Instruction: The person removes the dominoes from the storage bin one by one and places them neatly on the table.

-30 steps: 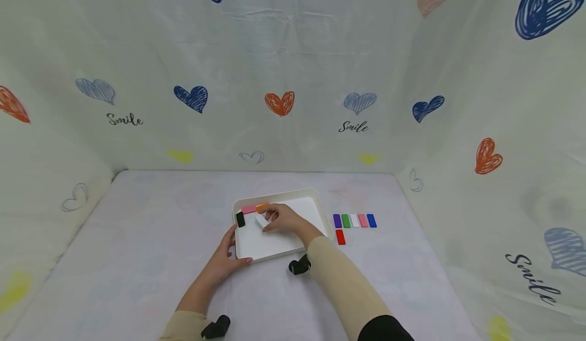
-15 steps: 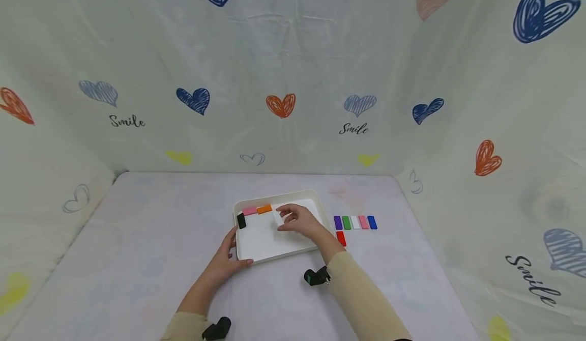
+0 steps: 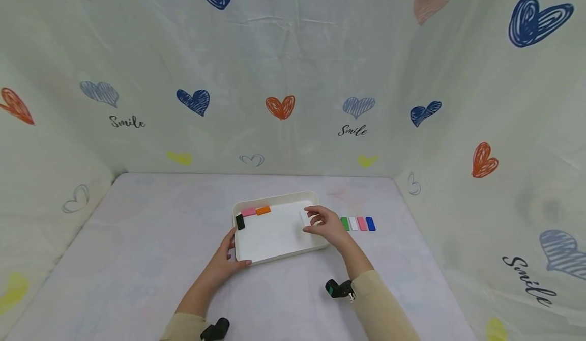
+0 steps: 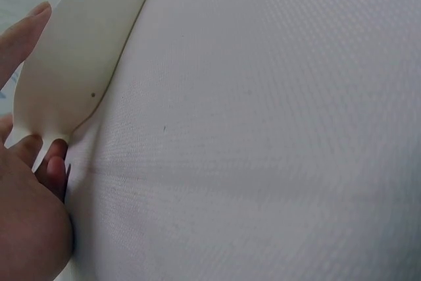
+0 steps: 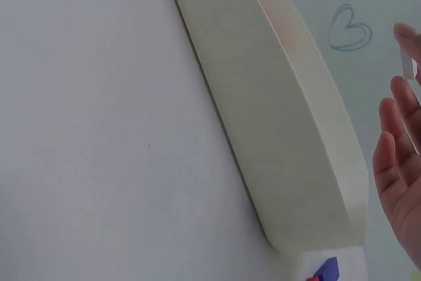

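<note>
1. white tray [image 3: 286, 198], on the table [image 3: 151, 259]. clock read from its centre, twelve at the far wall.
2. left hand [image 3: 227, 259], eight o'clock. thumb and fingers grip the tray's near corner. hazard: a tug would likely slide the tray and jolt its contents.
3. white block [image 3: 305, 219], between two and three o'clock, over the tray. clamped between thumb and fingertip of the right hand [image 3: 327, 225]. hazard: so slight a pinch could let it twist or drop; white against white, its placing is easily misjudged.
4. black block [image 3: 240, 222], pink block [image 3: 248, 211], orange block [image 3: 263, 210], between nine and eleven, by the walls. hazard: a stray knuckle could nudge them askew.
5. green block [image 3: 345, 223], second white block [image 3: 353, 223], second pink block [image 3: 362, 223], blue block [image 3: 371, 223], outside, three o'clock. hazard: the nearby wrist could sweep the row.
6. purple block [image 5: 327, 270], red block [image 5: 313, 279], outside the tray, partly seen from the right wrist. hazard: hidden from the head view, they could be knocked unseen.
</note>
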{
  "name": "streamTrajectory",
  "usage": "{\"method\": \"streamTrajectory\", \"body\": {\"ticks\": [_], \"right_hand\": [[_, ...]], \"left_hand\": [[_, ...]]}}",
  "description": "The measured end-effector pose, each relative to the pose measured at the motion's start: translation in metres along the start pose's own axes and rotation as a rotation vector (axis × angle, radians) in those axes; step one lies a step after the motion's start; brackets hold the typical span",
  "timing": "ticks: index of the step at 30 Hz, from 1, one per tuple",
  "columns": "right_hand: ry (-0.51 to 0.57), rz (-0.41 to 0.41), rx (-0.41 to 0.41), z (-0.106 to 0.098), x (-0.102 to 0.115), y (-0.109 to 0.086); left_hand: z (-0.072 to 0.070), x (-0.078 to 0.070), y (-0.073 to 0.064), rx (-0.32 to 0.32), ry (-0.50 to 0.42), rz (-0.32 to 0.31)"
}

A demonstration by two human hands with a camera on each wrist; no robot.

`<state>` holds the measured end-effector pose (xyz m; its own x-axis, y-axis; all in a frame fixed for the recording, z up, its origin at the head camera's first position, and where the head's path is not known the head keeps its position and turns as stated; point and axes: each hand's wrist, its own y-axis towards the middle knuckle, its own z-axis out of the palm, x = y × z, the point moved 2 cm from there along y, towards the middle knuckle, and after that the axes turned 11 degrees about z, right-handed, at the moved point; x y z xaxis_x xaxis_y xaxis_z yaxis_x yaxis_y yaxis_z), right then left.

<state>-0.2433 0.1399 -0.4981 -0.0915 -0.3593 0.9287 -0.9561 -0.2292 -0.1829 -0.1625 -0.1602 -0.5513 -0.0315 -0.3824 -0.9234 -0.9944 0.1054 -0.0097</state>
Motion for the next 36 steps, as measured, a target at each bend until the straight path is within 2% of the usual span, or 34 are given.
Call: {"method": "streamTrajectory", "body": {"ticks": [8, 10, 16, 22, 27, 31, 36], "right_hand": [[0.046, 0.076, -0.126, -0.024, -0.023, -0.021], [0.055, 0.100, -0.152, -0.028, -0.023, -0.027], [0.002, 0.185, -0.220, -0.045, -0.040, -0.033], [-0.064, 0.174, -0.239, -0.064, -0.054, -0.037], [-0.095, 0.189, -0.245, -0.071, -0.065, -0.039], [-0.139, 0.227, -0.268, -0.074, -0.074, -0.042], [-0.139, 0.268, -0.283, -0.077, -0.086, -0.042]], "left_hand": [[-0.001, 0.002, -0.002, 0.005, 0.000, -0.001], [-0.001, 0.002, -0.002, 0.005, -0.003, -0.002], [0.001, 0.000, -0.001, 0.009, -0.005, 0.015], [0.003, 0.000, 0.001, 0.014, -0.018, 0.020], [0.003, 0.001, 0.001, 0.007, -0.018, 0.016], [0.002, 0.002, 0.001, 0.010, -0.023, 0.024], [0.001, 0.002, 0.002, 0.006, -0.029, 0.032]]}}
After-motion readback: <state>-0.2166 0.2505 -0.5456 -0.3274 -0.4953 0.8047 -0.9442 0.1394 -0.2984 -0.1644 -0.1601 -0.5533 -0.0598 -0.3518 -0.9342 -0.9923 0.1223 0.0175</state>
